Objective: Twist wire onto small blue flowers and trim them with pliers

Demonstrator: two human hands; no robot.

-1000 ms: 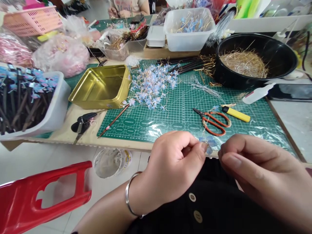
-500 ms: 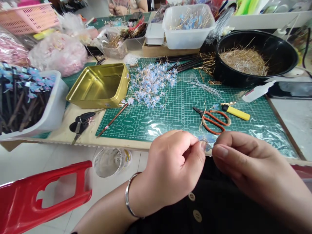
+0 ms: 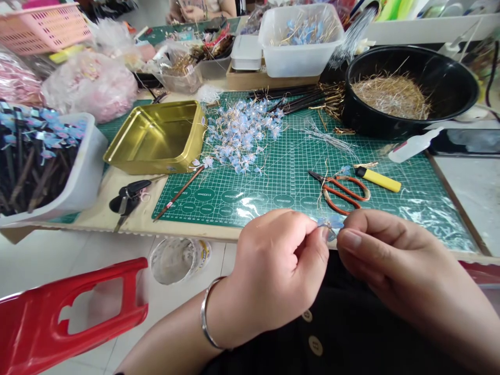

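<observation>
Between the fingertips of both hands, over the table's front edge, is a small blue flower (image 3: pixel 332 223) with thin wire at its base. My left hand (image 3: pixel 279 260) is closed, pinching the flower's base between thumb and forefinger. Close beside it on the right, my right hand (image 3: pixel 390 252) pinches the thin wire; its fingertips hide the wire's end. Just beyond the hands, orange-handled scissors (image 3: pixel 346 194) and a yellow lighter (image 3: pixel 378 179) lie on the green cutting mat (image 3: pixel 273 200). Farther back is a pile of blue wired flowers (image 3: pixel 244 133).
A gold tin (image 3: pixel 154 164), a brown stick (image 3: pixel 179 192) and a tub of dark stems (image 3: pixel 88 172) stand left. A black basin (image 3: pixel 375 122) of wire clippings and a white bottle (image 3: pixel 414 146) are right. Behind is a clear box (image 3: pixel 299 60); a red stool (image 3: pixel 35 328) is below.
My right hand has shifted slightly left, towards my left hand, and the wire between them now curves. My left hand keeps its pinch almost in place.
</observation>
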